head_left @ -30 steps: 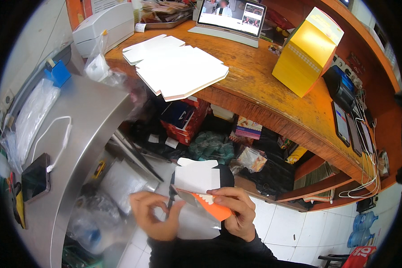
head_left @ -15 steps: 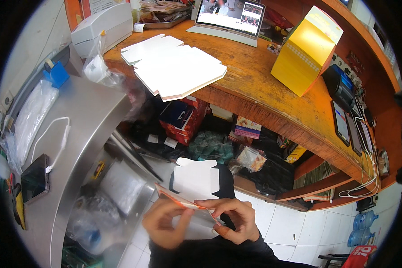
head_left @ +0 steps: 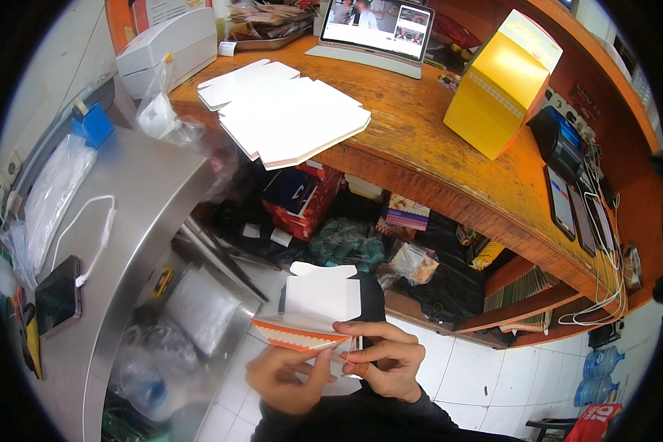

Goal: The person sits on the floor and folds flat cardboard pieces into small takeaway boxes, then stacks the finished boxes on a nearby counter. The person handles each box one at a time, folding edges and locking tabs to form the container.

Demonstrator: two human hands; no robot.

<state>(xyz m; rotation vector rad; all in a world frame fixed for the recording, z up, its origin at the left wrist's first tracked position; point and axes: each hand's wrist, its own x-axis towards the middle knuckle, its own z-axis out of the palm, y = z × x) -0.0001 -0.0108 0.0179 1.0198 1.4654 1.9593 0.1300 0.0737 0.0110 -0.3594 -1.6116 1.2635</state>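
A partly folded cardboard box (head_left: 323,298), white inside and printed orange outside, rests over my lap with its white end flaps standing out at the far end. My left hand (head_left: 291,377) holds its near orange panel from below, thumb and fingers closed at the edge. At the panel's right end, my right hand (head_left: 384,357) pinches a narrow side flap between thumb and fingers. Part of the box's near side is hidden behind both hands. On the wooden desk ahead lies a stack of flat white cardboard blanks (head_left: 295,118).
The wooden desk (head_left: 398,158) also bears a tablet (head_left: 376,29), a yellow box (head_left: 497,88) and a white printer (head_left: 166,51). To the left is a steel counter (head_left: 136,173) with a phone (head_left: 59,295) on a cable. Plastic bags (head_left: 155,361) and shelves lie below.
The orange panel has tipped so more of its printed face shows. My left hand has shifted slightly right and down; my right hand stays at the panel's right end.
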